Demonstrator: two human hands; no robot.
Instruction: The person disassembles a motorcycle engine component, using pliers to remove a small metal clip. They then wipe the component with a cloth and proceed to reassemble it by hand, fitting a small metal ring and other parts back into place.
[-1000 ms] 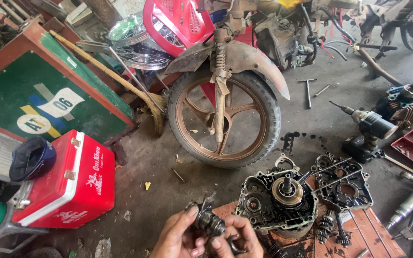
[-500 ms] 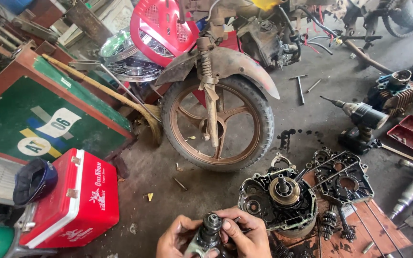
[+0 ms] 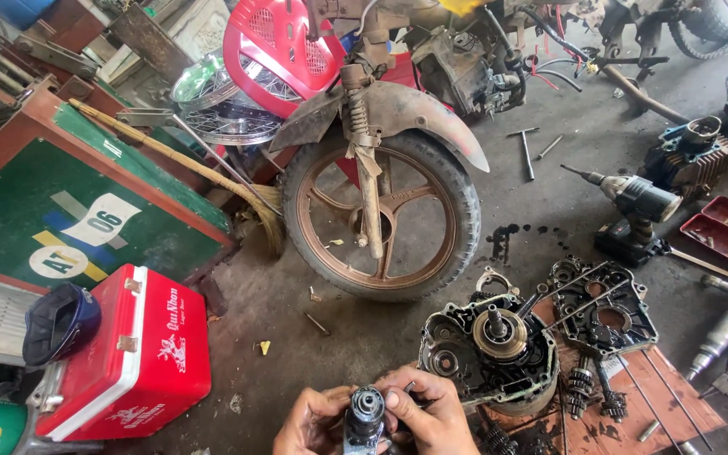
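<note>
Greasy dark metal part (image 3: 365,414), a round shaft-like piece with a ring at its top, sits clamped between both hands at the bottom edge of view. Left hand (image 3: 313,424) wraps its side, right hand (image 3: 428,415) closes over the other side with the thumb on the ring. Compared with a second ago, the part has turned upright so its round end faces the camera, and both hands have closed in tighter; judging from that, it is being inspected or fiddled with, not set down.

Counts: one open engine crankcase (image 3: 489,350) on the floor just right of the hands, one separate case cover (image 3: 602,306) beside it, two loose gear shafts (image 3: 591,389) on the red board. One motorcycle front wheel (image 3: 381,215), one cordless drill (image 3: 639,200), one red cooler box (image 3: 132,358), one dark cap (image 3: 61,322), one spare spoked rim (image 3: 221,97).
</note>
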